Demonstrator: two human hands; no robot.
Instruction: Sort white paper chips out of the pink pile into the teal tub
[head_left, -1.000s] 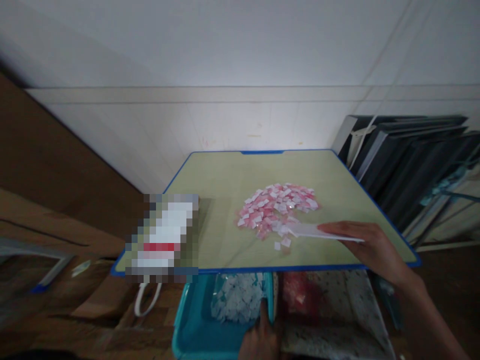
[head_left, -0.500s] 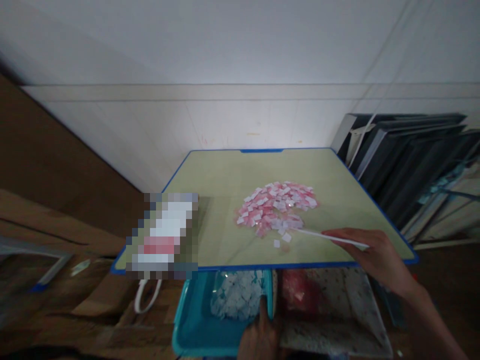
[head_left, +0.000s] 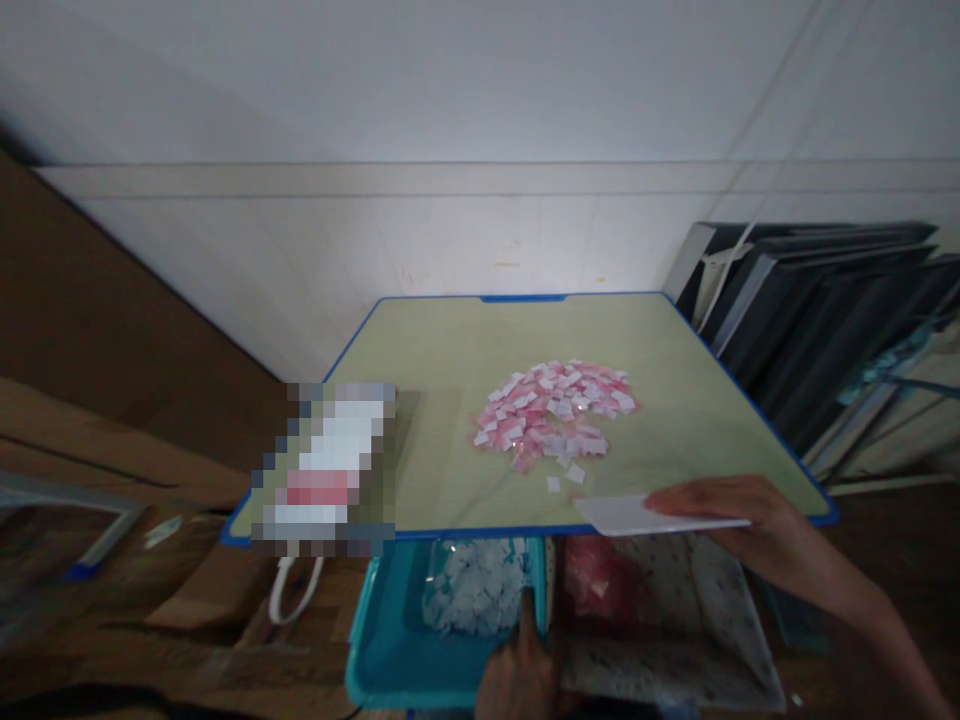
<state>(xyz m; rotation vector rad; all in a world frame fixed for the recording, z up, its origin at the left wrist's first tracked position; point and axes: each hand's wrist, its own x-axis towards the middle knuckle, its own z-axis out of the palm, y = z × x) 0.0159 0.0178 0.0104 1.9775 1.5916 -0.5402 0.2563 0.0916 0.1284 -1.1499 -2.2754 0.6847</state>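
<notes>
My right hand (head_left: 739, 505) grips a flat white card (head_left: 622, 514), fingers on top. It is tilted at the front edge of the folding table (head_left: 465, 345). Past the card lies a spread pile of small pink and white squares (head_left: 551, 410), with a couple of white squares apart at its near side. Low in the view, my left hand (head_left: 519, 670) holds the right rim of a teal tray (head_left: 367, 640), one finger stretched along it. Inside this tray, under the table edge, sits a clear container (head_left: 476, 590) of white squares.
At the table's left lies a blurred-out white object (head_left: 337, 450), a white cable loop (head_left: 277, 600) below it. A stained pale tray (head_left: 675, 660) with a pink heap (head_left: 600, 580) adjoins the teal one. Dark panels (head_left: 817, 310) lean at right; the wall stands behind.
My right hand has drawn the card back from the pile to the table's front edge, and its flat face now shows. My left hand stays on the teal tray.
</notes>
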